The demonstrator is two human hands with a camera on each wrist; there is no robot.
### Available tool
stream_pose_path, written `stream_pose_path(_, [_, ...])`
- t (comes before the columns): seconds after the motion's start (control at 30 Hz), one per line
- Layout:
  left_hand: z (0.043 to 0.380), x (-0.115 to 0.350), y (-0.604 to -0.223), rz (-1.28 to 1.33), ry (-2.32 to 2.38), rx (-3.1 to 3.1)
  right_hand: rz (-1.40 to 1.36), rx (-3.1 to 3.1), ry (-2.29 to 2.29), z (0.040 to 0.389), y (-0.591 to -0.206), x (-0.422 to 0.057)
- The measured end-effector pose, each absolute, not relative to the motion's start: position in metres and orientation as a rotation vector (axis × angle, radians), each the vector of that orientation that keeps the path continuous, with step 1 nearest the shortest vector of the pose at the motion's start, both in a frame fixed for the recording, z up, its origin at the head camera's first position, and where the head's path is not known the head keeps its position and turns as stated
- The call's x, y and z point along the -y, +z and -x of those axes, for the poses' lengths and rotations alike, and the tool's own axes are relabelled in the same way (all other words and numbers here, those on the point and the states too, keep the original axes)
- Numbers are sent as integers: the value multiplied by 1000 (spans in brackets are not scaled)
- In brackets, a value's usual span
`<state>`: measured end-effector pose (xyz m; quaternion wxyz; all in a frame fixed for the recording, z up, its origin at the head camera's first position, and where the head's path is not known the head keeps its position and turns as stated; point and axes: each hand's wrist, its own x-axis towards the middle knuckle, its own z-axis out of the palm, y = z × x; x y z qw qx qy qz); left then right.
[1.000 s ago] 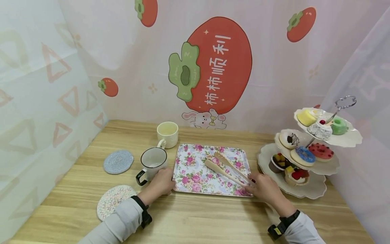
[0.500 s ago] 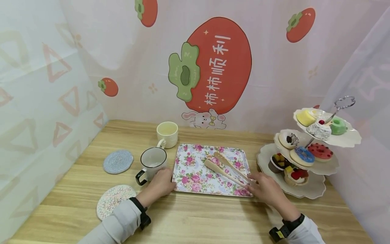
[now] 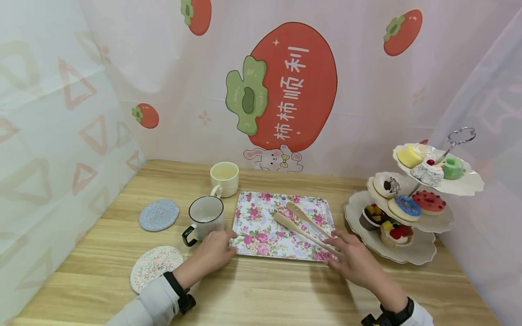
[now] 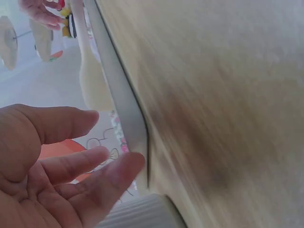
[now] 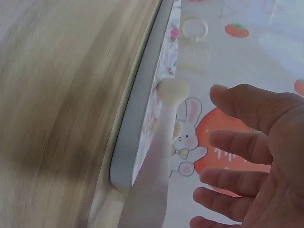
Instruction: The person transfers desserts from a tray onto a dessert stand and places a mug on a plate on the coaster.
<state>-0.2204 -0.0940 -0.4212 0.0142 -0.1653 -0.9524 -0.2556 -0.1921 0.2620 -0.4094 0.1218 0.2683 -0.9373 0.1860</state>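
Note:
A white floral tray [image 3: 253, 233] lies flat on the wooden table. Across its right half lie wooden tongs [image 3: 299, 232], one tip smooth and rounded, the other toothed. Beside the tray's front left corner is my left hand [image 3: 214, 249]; its fingers stand apart and relaxed close to the tray's grey side wall [image 4: 118, 85] in the left wrist view. My right hand [image 3: 355, 258] is over the front right corner, overlapping the tongs' handle end. In the right wrist view its fingers [image 5: 237, 180] are spread, holding nothing. A white mug [image 3: 205, 213] with black rim stands behind my left hand.
A cream cup [image 3: 224, 181] stands at the back, left of the tray. Two round coasters, one blue [image 3: 159, 215] and one patterned [image 3: 152, 269], lie at the left. On the right, a three-tier stand [image 3: 416, 203] bears several cakes and doughnuts. Printed cloth [image 3: 183, 81] hangs behind.
Both hands have loosened from the tray's front corners. My left fingers have come slightly off the corner, and my right hand has opened and shifted a little toward the front. The tray stays put.

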Motion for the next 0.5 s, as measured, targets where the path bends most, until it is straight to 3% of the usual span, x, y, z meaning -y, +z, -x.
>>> stream_pose_path(0.5, [195,99,-416,863,-660,2927,-948,2722,538,177,-412,-240])
